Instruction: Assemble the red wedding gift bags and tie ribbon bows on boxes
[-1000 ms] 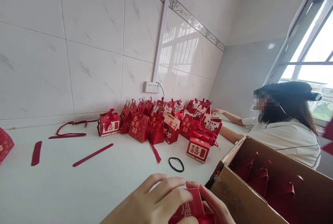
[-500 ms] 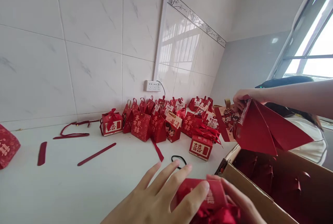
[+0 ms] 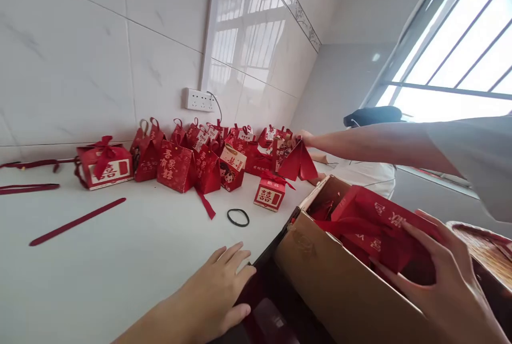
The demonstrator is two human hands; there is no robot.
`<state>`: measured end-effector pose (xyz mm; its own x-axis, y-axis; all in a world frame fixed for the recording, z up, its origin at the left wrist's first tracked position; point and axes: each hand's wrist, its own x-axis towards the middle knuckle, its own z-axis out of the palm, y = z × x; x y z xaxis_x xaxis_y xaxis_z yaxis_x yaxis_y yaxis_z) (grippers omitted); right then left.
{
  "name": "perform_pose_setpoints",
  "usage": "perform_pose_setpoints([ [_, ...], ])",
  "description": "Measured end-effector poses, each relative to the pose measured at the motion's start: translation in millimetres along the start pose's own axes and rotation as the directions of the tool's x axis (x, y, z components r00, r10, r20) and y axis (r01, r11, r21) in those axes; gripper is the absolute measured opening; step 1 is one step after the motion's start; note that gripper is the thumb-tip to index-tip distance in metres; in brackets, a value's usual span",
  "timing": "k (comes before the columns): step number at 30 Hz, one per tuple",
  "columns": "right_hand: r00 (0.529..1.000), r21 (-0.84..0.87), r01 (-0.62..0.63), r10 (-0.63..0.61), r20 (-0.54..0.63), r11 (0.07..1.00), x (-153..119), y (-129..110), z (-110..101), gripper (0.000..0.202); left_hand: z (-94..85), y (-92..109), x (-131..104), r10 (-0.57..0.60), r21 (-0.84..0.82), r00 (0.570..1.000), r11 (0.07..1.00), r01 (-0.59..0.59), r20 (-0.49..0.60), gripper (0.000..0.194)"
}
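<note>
Over at the far left, a dark red cord (image 3: 32, 164) lies along the foot of the tiled wall, and in front of it a narrow red strip (image 3: 78, 221) runs slantwise across the white table (image 3: 160, 258). Next along sits a bow-topped box (image 3: 106, 165), upright, and right beside it come the red gift boxes (image 3: 176, 167), bunched close together, many with loops on top, below a white socket strip (image 3: 200, 100). A loose ribbon end (image 3: 206, 205) trails out at their front.

Nearer us, here's the left hand (image 3: 220, 285), palm down by the table's edge, fingers open and a little spread, gripping nothing! Just beyond it, a black band (image 3: 238, 217) lies flat, and behind that a small red box (image 3: 269, 193) stands apart at the front.

Further right, another person's hand (image 3: 307, 138) reaches in to a red folded packet (image 3: 298, 162), right beside the gift boxes. And there's the cardboard carton (image 3: 332, 269), open at the top, with the red carton box (image 3: 384, 216) tilted at its mouth, the right hand (image 3: 444, 269) gripping it between thumb and fingers. Other red pieces show inside, partly hidden. Out at the far right, a woven tray (image 3: 488, 248) peeks past that wrist.
</note>
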<state>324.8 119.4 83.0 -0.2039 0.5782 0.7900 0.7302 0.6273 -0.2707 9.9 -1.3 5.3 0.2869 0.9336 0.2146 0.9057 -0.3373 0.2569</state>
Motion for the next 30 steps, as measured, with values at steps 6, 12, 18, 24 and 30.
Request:
perform_pose_setpoints([
  [6,0.991,-0.112,0.048,-0.033,0.127,0.993,13,32,1,0.049,52.8,-18,7,0.074,0.105,0.991,0.991,-0.085,0.110,0.056],
  [12,0.957,-0.228,0.099,-0.029,0.290,0.969,15,63,22,0.064,54.8,-24,5,0.130,0.148,0.985,0.978,-0.145,0.111,0.041],
  [18,0.878,-0.322,-0.013,0.165,0.449,0.946,29,82,26,0.070,52.2,-19,5,0.142,0.177,0.987,0.972,-0.153,0.076,0.024],
  [24,0.775,-0.370,-0.166,0.353,0.524,0.914,45,107,25,0.076,60.1,-20,3,0.170,0.202,0.985,0.964,-0.173,0.032,0.025],
  [30,0.760,-0.332,-0.166,0.335,0.557,0.929,36,167,30,0.073,57.1,-17,3,0.180,0.238,0.982,0.953,-0.187,0.048,0.027],
])
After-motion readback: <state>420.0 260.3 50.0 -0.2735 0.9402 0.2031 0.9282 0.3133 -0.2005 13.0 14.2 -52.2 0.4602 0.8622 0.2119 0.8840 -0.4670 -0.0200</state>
